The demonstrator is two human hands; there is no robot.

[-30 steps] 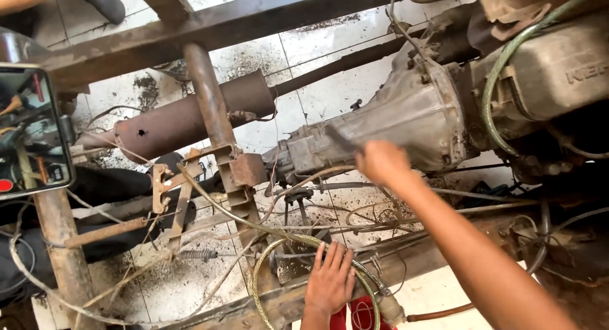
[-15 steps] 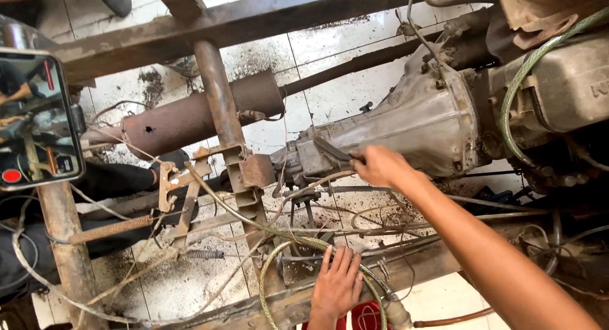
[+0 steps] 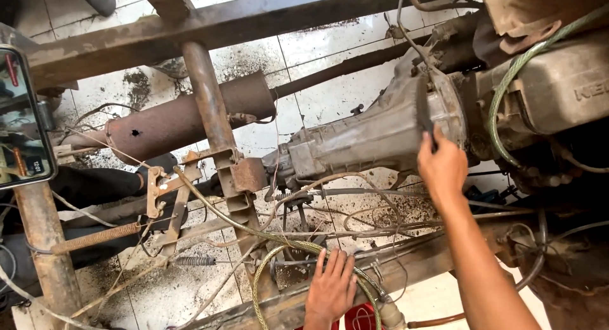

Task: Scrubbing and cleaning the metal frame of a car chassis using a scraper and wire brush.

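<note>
The right hand (image 3: 442, 167) reaches up to the gearbox (image 3: 368, 136), its fingers curled against the dark edge where the grey housing widens into the bell section; whether it grips a tool there cannot be told. The gearbox lies nearly level, its narrow end pointing left towards a rusty bracket (image 3: 244, 176) and its wide end meeting the engine (image 3: 552, 89) at the right. A green hose (image 3: 507, 89) loops over the engine just beside the hand.

The left hand (image 3: 331, 289) lies flat and open, fingers spread, on the lower frame rail (image 3: 285, 308), holding nothing. A braided cable (image 3: 279, 250) arcs round it, and thin wires (image 3: 355, 231) run between the two hands.

A rusty exhaust pipe (image 3: 184, 117) slants behind an upright rusty tube (image 3: 206, 95), which joins a crossbeam (image 3: 254, 19) above. A spring (image 3: 95, 237) lies at the lower left, near a rusty post (image 3: 44, 241). A phone (image 3: 22, 120) is mounted at the left edge. Below everything is a white tiled floor (image 3: 317, 101), dirty with dark grit.
</note>
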